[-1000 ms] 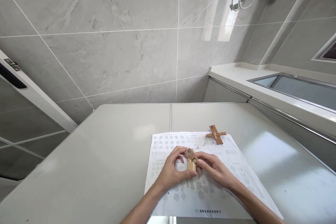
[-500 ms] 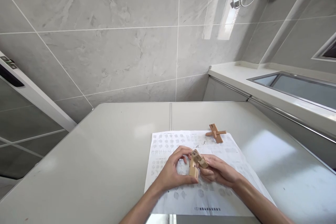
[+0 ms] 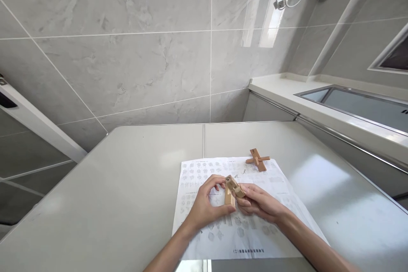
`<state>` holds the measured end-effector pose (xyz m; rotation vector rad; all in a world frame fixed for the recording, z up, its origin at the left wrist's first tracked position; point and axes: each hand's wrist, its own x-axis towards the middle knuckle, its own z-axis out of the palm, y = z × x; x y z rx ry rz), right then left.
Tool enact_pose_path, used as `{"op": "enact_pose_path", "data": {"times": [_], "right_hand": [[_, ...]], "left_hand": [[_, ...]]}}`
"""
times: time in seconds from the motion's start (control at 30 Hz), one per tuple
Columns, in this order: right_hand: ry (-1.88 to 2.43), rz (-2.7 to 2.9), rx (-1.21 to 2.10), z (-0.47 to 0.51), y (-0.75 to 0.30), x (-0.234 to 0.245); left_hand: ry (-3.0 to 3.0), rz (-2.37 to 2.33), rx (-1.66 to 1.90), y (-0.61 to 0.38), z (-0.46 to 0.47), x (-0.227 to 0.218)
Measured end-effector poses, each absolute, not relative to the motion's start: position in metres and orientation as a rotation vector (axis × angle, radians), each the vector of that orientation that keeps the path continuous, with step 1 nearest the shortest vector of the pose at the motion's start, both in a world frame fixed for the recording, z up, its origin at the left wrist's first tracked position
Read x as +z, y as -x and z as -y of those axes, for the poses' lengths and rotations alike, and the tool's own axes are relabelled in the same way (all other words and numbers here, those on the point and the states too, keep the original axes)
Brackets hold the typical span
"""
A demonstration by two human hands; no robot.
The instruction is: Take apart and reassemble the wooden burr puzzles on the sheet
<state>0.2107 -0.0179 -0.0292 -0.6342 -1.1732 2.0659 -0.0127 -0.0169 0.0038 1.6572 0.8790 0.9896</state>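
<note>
Above a printed sheet of paper [image 3: 204, 238], my left hand [image 3: 205, 204] grips a pale notched wooden puzzle piece [image 3: 229, 197] between thumb and fingers. My right hand [image 3: 261, 202] pinches a second notched wooden puzzle piece [image 3: 234, 185], which has a dark mark on its end. The two pieces touch and cross at an angle; how far they interlock I cannot tell. Beyond my hands, at the sheet's far edge, lies a darker brown wooden cross [image 3: 259, 160] of joined pieces, also marked on one end. My right fingertips are partly hidden.
The sheet lies on a white folding table [image 3: 105, 204] with a seam down its middle. Grey tiled wall [image 3: 134, 68] stands behind it. At the right runs a white counter [image 3: 277, 87] with an inset sink [image 3: 360, 104]. A white-framed door [image 3: 44, 119] is at the left.
The right-hand piece has turned and now sits closer against the left-hand piece, near its top. The whole view has shifted slightly; the brown cross stays on the table.
</note>
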Motion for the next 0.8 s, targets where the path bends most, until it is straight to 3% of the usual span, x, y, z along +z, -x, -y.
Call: {"op": "enact_pose_path", "data": {"times": [0.33,0.8], "right_hand": [[0.813,1.131,1.682,0.011,-0.218,-0.019],[1.319,1.218,1.285,0.006,-0.215,-0.028]], "left_hand": [[-1.689,-1.151,1.099,0.021,0.009,0.003],[-2.205,-1.323,0.903,0.021,0.013,-0.014]]}}
